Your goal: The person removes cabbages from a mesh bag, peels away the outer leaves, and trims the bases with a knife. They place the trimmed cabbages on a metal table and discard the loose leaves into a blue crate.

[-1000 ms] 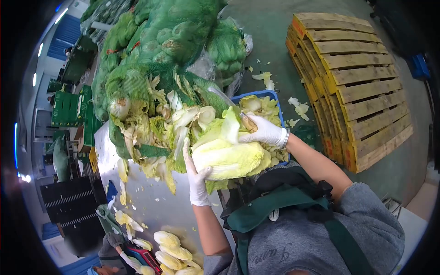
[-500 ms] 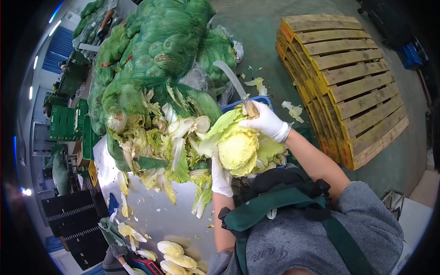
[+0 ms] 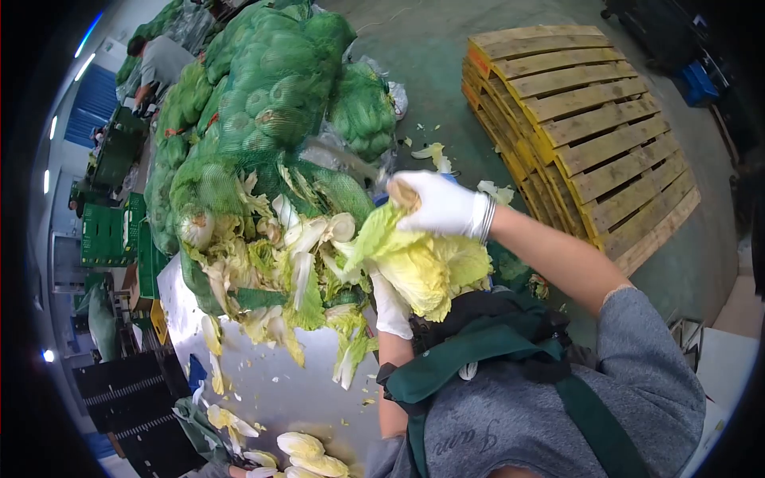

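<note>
My right hand point(image 3: 446, 205), in a white glove, is closed around the wooden handle of a knife point(image 3: 404, 194). The blade is smeared by motion and seems to point up and left, over the net sack. Below it, a napa cabbage point(image 3: 418, 275) with pale yellow inner leaves and looser green outer leaves rests in my left hand point(image 3: 390, 305), also gloved. Most of the left fingers are hidden behind the cabbage. A heap of torn cabbage leaves point(image 3: 301, 263) lies just left of my hands, at the mouth of a green net sack point(image 3: 211, 187).
Tall green net sacks of cabbages point(image 3: 275, 103) stand ahead. Stacked wooden pallets point(image 3: 582, 119) are at the right. Trimmed cabbages point(image 3: 312, 456) lie on the metal table point(image 3: 279, 390) at lower left. Another person point(image 3: 163, 64) bends at the far left; a gloved hand point(image 3: 261, 472) shows at the bottom.
My right hand has moved slightly left with the knife, whose blade has swung down to the left. The cabbage has tilted, its yellow head now lower. The far person has come further into view.
</note>
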`<state>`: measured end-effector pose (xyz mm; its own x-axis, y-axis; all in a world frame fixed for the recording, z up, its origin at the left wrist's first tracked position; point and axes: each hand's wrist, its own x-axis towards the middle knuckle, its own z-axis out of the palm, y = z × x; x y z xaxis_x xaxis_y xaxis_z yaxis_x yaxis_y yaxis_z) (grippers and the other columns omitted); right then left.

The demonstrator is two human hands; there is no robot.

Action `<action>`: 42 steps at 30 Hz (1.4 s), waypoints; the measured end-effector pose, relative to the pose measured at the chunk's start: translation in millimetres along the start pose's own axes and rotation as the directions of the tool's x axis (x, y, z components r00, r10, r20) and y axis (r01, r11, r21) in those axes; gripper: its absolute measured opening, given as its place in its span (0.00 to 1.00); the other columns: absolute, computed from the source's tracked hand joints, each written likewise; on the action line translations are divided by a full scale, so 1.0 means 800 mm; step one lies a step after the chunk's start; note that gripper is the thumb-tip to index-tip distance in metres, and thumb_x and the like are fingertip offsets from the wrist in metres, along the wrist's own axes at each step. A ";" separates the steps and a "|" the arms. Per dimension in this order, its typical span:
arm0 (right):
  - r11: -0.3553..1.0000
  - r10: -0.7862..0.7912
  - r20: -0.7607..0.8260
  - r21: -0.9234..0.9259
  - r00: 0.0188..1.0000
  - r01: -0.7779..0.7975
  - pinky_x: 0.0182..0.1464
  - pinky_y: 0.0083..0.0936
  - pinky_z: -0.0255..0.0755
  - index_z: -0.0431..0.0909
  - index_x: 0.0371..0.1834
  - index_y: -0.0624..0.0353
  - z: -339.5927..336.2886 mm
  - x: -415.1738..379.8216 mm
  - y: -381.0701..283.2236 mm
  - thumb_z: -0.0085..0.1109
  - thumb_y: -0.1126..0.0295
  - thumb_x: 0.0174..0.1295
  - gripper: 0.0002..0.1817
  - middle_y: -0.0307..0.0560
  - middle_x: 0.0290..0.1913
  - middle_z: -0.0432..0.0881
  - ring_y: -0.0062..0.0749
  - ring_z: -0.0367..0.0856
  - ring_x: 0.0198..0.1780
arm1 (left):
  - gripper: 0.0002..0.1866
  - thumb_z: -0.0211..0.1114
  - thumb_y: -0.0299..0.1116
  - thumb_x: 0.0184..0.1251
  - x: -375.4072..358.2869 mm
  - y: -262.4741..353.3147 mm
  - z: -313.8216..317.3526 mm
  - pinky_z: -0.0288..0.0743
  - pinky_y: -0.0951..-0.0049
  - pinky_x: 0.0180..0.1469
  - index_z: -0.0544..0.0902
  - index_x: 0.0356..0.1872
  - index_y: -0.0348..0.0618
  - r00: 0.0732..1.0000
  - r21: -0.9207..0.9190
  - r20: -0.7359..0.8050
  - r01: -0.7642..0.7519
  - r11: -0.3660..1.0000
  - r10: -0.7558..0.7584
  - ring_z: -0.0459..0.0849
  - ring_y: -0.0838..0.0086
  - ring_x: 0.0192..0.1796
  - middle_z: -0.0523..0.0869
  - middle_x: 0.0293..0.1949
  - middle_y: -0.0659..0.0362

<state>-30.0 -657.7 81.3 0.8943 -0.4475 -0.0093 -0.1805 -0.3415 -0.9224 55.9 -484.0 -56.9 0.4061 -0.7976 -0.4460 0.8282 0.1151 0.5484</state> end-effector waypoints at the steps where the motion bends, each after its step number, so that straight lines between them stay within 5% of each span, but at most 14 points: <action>1: 0.988 0.092 0.045 0.122 0.995 -0.096 0.38 0.22 0.72 0.70 0.38 0.63 -0.014 0.004 -0.012 0.68 0.68 0.46 0.20 0.42 0.32 0.76 0.22 0.75 0.35 | 0.44 0.46 0.70 0.59 -0.002 0.004 0.007 0.69 0.61 0.61 0.63 0.65 0.43 0.999 0.000 0.048 -0.009 1.000 0.009 0.73 0.64 0.59 0.71 0.61 0.55; 4: 0.934 0.098 0.032 0.343 0.995 -0.103 0.24 0.16 0.71 0.69 0.36 0.58 -0.034 0.030 -0.018 0.69 0.69 0.46 0.18 0.35 0.29 0.72 0.16 0.73 0.28 | 0.44 0.48 0.70 0.58 -0.013 0.013 0.019 0.69 0.61 0.61 0.64 0.65 0.44 0.997 0.070 0.026 0.076 0.995 -0.078 0.74 0.63 0.58 0.73 0.59 0.55; 8: 0.892 0.226 -0.035 0.410 0.974 -0.192 0.20 0.17 0.70 0.69 0.35 0.59 -0.063 0.054 -0.001 0.67 0.73 0.45 0.16 0.36 0.28 0.72 0.17 0.72 0.25 | 0.37 0.51 0.64 0.62 -0.015 0.009 0.014 0.72 0.61 0.58 0.67 0.63 0.46 0.962 -0.218 0.243 0.180 0.959 -0.125 0.77 0.63 0.54 0.76 0.57 0.55; 11: 0.948 0.231 -0.294 0.284 0.927 -0.146 0.25 0.20 0.72 0.69 0.35 0.60 -0.044 0.075 0.140 0.65 0.74 0.45 0.16 0.38 0.28 0.72 0.22 0.73 0.26 | 0.36 0.50 0.64 0.62 -0.007 0.022 0.013 0.71 0.61 0.58 0.68 0.62 0.47 0.946 -0.383 0.316 0.193 0.903 -0.068 0.76 0.63 0.55 0.75 0.57 0.56; 13: 0.963 0.181 -0.162 -0.171 0.970 -0.208 0.39 0.25 0.74 0.70 0.42 0.61 -0.012 0.051 0.230 0.67 0.63 0.51 0.21 0.45 0.36 0.77 0.25 0.73 0.36 | 0.36 0.50 0.64 0.61 0.001 0.037 0.010 0.71 0.61 0.58 0.68 0.62 0.47 0.956 -0.490 0.292 0.123 0.863 0.030 0.75 0.63 0.55 0.75 0.57 0.56; 15: 0.860 0.489 0.002 0.167 0.872 -0.482 0.41 0.29 0.71 0.75 0.48 0.61 0.018 0.010 0.214 0.60 0.47 0.55 0.28 0.45 0.38 0.79 0.29 0.76 0.36 | 0.36 0.50 0.64 0.61 0.014 0.046 0.006 0.70 0.61 0.58 0.68 0.62 0.47 0.961 -0.576 0.252 0.052 0.816 0.117 0.75 0.63 0.56 0.74 0.58 0.56; 21: 0.359 0.364 0.182 0.878 0.914 -0.318 0.17 0.08 0.63 0.71 0.46 0.57 0.063 -0.035 0.120 0.58 0.48 0.59 0.24 0.36 0.32 0.75 0.12 0.71 0.25 | 0.35 0.49 0.64 0.61 0.008 0.058 0.015 0.70 0.61 0.58 0.69 0.61 0.48 0.973 -0.576 0.026 -0.172 0.799 0.228 0.73 0.63 0.57 0.73 0.58 0.57; 22: 0.537 0.355 0.169 0.768 0.919 -0.349 0.23 0.12 0.69 0.66 0.53 0.60 0.075 -0.046 0.104 0.64 0.53 0.55 0.29 0.40 0.38 0.76 0.16 0.74 0.30 | 0.36 0.48 0.64 0.61 0.003 0.058 0.030 0.69 0.61 0.58 0.68 0.61 0.48 0.926 -0.158 -0.102 -0.376 0.913 0.363 0.73 0.63 0.57 0.73 0.59 0.56; 23: 0.691 0.346 0.157 0.624 0.925 -0.365 0.30 0.15 0.75 0.61 0.60 0.63 0.087 -0.058 0.089 0.70 0.58 0.51 0.38 0.44 0.43 0.77 0.21 0.78 0.36 | 0.33 0.45 0.60 0.65 0.009 0.054 0.019 0.64 0.61 0.63 0.66 0.63 0.46 0.916 -0.198 -0.059 -0.401 0.894 0.397 0.70 0.61 0.61 0.72 0.60 0.56; 24: 0.671 0.066 0.109 0.731 0.992 -0.125 0.53 0.24 0.71 0.54 0.66 0.65 0.087 -0.062 0.049 0.76 0.60 0.42 0.50 0.49 0.54 0.73 0.30 0.74 0.53 | 0.34 0.45 0.60 0.64 0.008 0.053 0.020 0.64 0.61 0.63 0.65 0.64 0.46 0.907 -0.144 -0.060 -0.421 0.896 0.417 0.70 0.61 0.61 0.71 0.60 0.55; 26: 0.779 0.047 0.096 0.620 0.994 -0.097 0.66 0.28 0.56 0.53 0.66 0.66 0.086 -0.069 0.043 0.78 0.60 0.39 0.53 0.52 0.59 0.69 0.33 0.64 0.63 | 0.37 0.47 0.62 0.63 0.003 0.050 0.023 0.65 0.60 0.63 0.64 0.65 0.45 0.889 -0.032 -0.061 -0.457 0.889 0.454 0.70 0.61 0.61 0.71 0.61 0.54; 29: 0.907 -0.084 0.134 0.422 0.987 0.020 0.66 0.28 0.57 0.48 0.69 0.65 0.067 -0.069 0.059 0.76 0.64 0.41 0.54 0.51 0.64 0.63 0.32 0.62 0.64 | 0.41 0.47 0.65 0.61 0.001 0.075 0.010 0.65 0.58 0.63 0.62 0.66 0.44 0.949 0.162 0.016 -0.313 0.936 0.315 0.70 0.61 0.62 0.70 0.62 0.52; 33: 0.936 -0.306 0.242 -0.101 0.921 0.337 0.64 0.29 0.58 0.59 0.60 0.70 0.047 -0.058 0.054 0.77 0.57 0.34 0.50 0.60 0.58 0.63 0.45 0.61 0.63 | 0.37 0.52 0.61 0.63 -0.020 0.084 0.027 0.68 0.60 0.62 0.64 0.63 0.42 0.988 0.052 -0.090 -0.120 0.991 0.124 0.74 0.62 0.59 0.72 0.59 0.52; 42: 0.952 -0.015 0.405 0.285 0.914 -0.111 0.35 0.19 0.66 0.67 0.41 0.62 0.003 -0.035 0.062 0.61 0.72 0.44 0.20 0.35 0.31 0.68 0.17 0.66 0.33 | 0.32 0.53 0.57 0.63 -0.019 0.059 -0.007 0.69 0.58 0.61 0.69 0.60 0.43 0.991 -0.012 -0.007 -0.134 0.991 0.134 0.74 0.61 0.58 0.76 0.56 0.54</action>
<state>-63.0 -660.6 34.7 0.9860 -0.0689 -0.1517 -0.1546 -0.0399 -0.9872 91.0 -463.3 -28.2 0.5157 -0.7712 -0.3733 0.7712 0.2280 0.5944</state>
